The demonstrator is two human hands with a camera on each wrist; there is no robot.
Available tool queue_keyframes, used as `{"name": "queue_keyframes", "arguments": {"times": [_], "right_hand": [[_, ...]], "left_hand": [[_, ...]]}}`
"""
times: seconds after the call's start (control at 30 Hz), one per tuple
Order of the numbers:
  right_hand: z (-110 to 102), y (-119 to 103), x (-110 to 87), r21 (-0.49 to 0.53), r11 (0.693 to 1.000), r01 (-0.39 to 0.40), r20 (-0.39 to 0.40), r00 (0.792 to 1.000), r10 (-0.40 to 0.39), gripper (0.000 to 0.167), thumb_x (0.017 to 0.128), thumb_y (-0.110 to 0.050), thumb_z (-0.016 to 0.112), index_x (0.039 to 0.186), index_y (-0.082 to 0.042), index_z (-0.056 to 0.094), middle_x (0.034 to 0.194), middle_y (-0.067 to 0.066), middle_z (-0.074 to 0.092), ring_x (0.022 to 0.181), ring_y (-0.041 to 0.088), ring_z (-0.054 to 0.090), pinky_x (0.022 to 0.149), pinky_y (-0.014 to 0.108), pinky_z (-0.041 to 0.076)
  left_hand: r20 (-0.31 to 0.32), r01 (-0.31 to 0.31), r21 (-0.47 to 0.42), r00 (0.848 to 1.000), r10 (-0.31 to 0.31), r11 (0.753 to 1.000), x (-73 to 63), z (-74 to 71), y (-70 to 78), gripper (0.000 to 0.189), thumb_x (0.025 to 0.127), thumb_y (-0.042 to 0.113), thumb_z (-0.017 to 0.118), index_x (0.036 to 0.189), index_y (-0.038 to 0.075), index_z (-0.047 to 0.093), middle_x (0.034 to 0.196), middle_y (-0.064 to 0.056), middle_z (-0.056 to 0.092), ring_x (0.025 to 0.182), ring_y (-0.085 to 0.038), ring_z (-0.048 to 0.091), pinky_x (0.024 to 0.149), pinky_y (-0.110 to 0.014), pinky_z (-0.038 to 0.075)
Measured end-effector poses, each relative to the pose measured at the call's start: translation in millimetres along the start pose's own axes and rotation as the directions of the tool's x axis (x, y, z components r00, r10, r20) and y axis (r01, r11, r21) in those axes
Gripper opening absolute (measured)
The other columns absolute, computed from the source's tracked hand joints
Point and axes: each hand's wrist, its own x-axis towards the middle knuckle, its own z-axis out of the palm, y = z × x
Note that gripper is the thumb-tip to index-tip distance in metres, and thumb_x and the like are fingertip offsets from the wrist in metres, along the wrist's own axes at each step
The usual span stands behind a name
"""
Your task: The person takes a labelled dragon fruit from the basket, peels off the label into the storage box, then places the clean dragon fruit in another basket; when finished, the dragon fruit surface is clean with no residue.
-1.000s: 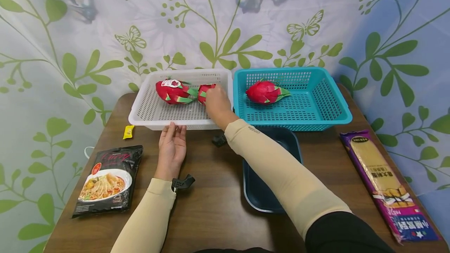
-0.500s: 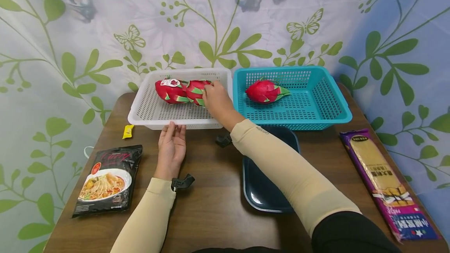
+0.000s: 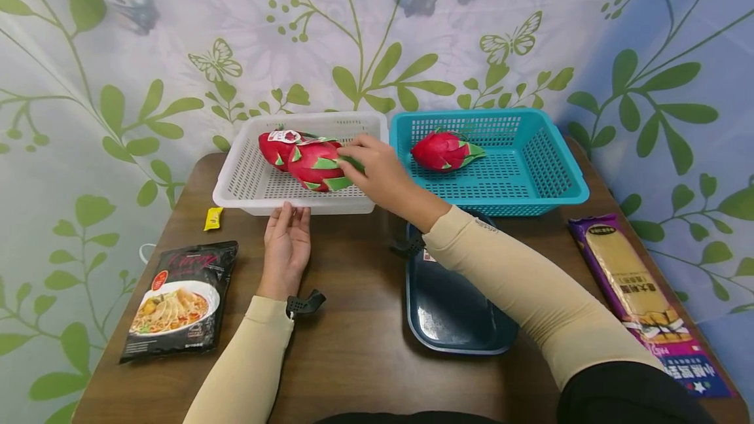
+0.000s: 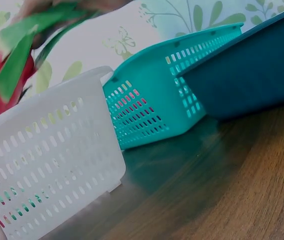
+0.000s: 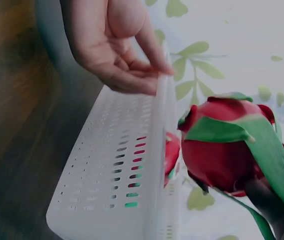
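Observation:
My right hand (image 3: 379,172) pinches the green leafy end of a red dragon fruit (image 3: 315,163). In the right wrist view this dragon fruit (image 5: 222,150) appears raised above the basket rim. Behind it, partly covered, a second dragon fruit (image 3: 274,148) with a white sticker lies in the white plastic basket (image 3: 241,178). My left hand (image 3: 287,247), palm up, holds the front rim of that basket between thumb and fingers, as the right wrist view shows. A third dragon fruit (image 3: 442,152) lies at the left side of the turquoise basket (image 3: 530,198), its leaves pointing right.
A dark blue tray (image 3: 456,319) stands before the turquoise basket, partly under my right forearm. On the left lie a black noodle packet (image 3: 177,306) and a small yellow packet (image 3: 213,219). A purple pasta pack (image 3: 633,286) lies right. A patterned cloth (image 3: 365,31) hangs behind.
My right hand has drawn back, and the dragon fruit in it has come up and left, now overlapping the stickered one. My left hand has stayed at the white basket's rim.

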Motion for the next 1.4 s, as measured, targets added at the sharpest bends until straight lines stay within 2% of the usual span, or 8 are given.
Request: {"name": "queue_keyframes", "arguments": {"times": [0.23,0.33,0.43,0.53,0.7,0.87,1.1,1.4], "right_hand": [[-17,-13,-24.3,0.104,0.974,0.201,0.013,0.979,-0.203,0.029,0.095,-0.01,0.08,0.121,0.003,0.076,0.114,0.014,0.07,0.107,0.025,0.065,0.09,0.032,0.057],[-21,-19,-33.7,0.15,0.96,0.238,0.036,0.969,-0.246,0.029,0.093,-0.009,0.081,0.12,0.002,0.077,0.114,0.014,0.07,0.106,0.023,0.065,0.09,0.032,0.057],[-24,-21,-42.5,0.173,0.952,0.251,0.061,0.962,-0.265,0.03,0.092,-0.009,0.083,0.119,0.001,0.077,0.114,0.013,0.07,0.105,0.022,0.065,0.089,0.031,0.057],[-25,-22,-50.9,0.193,0.948,0.254,0.089,0.957,-0.275,0.032,0.091,-0.009,0.084,0.12,0.001,0.077,0.115,0.012,0.07,0.105,0.021,0.066,0.089,0.03,0.058],[-22,-19,-65.2,0.229,0.945,0.232,0.159,0.949,-0.272,0.033,0.091,-0.009,0.084,0.121,0.001,0.077,0.116,0.011,0.07,0.107,0.02,0.065,0.091,0.028,0.057],[-14,-12,-75.7,0.233,0.947,0.22,0.23,0.934,-0.273,0.032,0.092,-0.011,0.084,0.121,0.0,0.077,0.117,0.011,0.069,0.107,0.02,0.065,0.093,0.028,0.056],[2,-6,-79.2,0.262,0.942,0.211,0.293,0.913,-0.285,0.031,0.094,-0.012,0.082,0.122,0.001,0.076,0.116,0.012,0.067,0.106,0.02,0.064,0.095,0.025,0.054],[11,3,-84.1,0.294,0.943,0.155,0.332,0.909,-0.253,0.031,0.094,-0.009,0.082,0.123,-0.001,0.076,0.115,0.009,0.066,0.106,0.017,0.062,0.095,0.023,0.053]], "left_hand": [[-0.031,-0.001,0.032,1.0,0.002,0.999,-1.1,0.4,2.4,0.006,0.107,0.007,0.061,0.104,0.001,0.061,0.107,-0.014,0.069,0.089,-0.021,0.069,0.083,-0.029,0.06],[-0.043,0.011,0.074,0.999,-0.008,0.997,-3.0,-1.4,3.5,0.011,0.106,0.011,0.064,0.112,0.003,0.061,0.128,-0.015,0.067,0.101,-0.021,0.07,0.086,-0.03,0.059],[-0.046,0.03,0.13,0.999,-0.024,0.991,-5.2,-3.5,4.9,0.023,0.104,0.015,0.068,0.122,0.005,0.057,0.155,-0.016,0.048,0.124,-0.023,0.062,0.096,-0.036,0.056],[-0.044,0.05,0.176,0.998,-0.043,0.983,-6.3,-5.0,6.3,0.032,0.103,0.018,0.07,0.127,0.007,0.053,0.16,-0.017,0.039,0.133,-0.025,0.052,0.1,-0.036,0.054],[-0.048,0.049,0.172,0.998,-0.041,0.984,-4.3,-4.8,7.2,0.032,0.102,0.016,0.07,0.127,0.004,0.053,0.131,-0.015,0.06,0.113,-0.023,0.062,0.098,-0.034,0.055],[-0.022,0.027,0.109,0.999,-0.025,0.994,-1.6,-3.1,7.9,0.019,0.103,0.006,0.065,0.118,-0.001,0.055,0.107,-0.017,0.067,0.094,-0.025,0.069,0.096,-0.038,0.056],[0.026,0.027,0.104,0.999,-0.029,0.994,0.2,-3.3,10.4,0.006,0.105,0.003,0.062,0.106,-0.001,0.058,0.097,-0.017,0.068,0.087,-0.025,0.07,0.091,-0.04,0.058],[0.089,0.013,0.114,0.996,-0.023,0.993,2.6,-6.1,10.8,0.006,0.104,0.002,0.062,0.101,-0.002,0.06,0.092,-0.018,0.07,0.084,-0.025,0.073,0.089,-0.04,0.059]]}}
